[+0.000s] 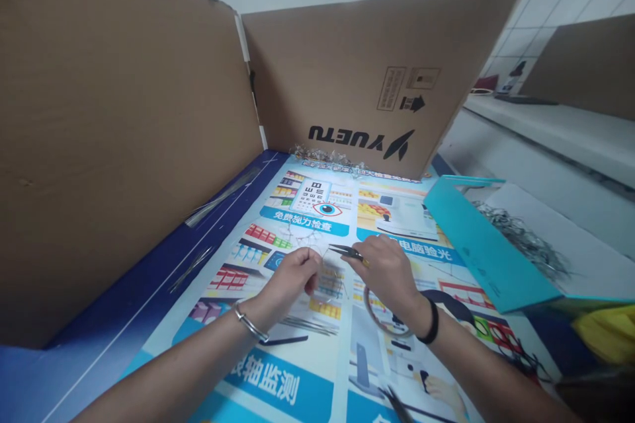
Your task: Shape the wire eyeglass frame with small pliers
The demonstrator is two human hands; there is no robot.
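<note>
My right hand [389, 272] is closed around a pair of pliers [351, 252] with dark, slim jaws pointing left. Just left of the jaw tips, my left hand [301, 268] pinches a thin wire [325, 251]; much of it is hard to make out against the printed sheet. Beneath the hands, several straight wires [310, 325] lie together near my left wrist. A ring-shaped roll [370, 309] lies partly hidden under my right hand. At the near edge, another dark-tipped tool [395, 403] is cut off by the frame.
Cardboard panels [124, 112] stand left and behind [337, 73]. A teal box [476, 244] at right contains tangled wire pieces [520, 241]. Wire bundles [223, 197] lie along the left side, and shiny scraps [327, 157] line the back. Yellow material [608, 334] sits far right.
</note>
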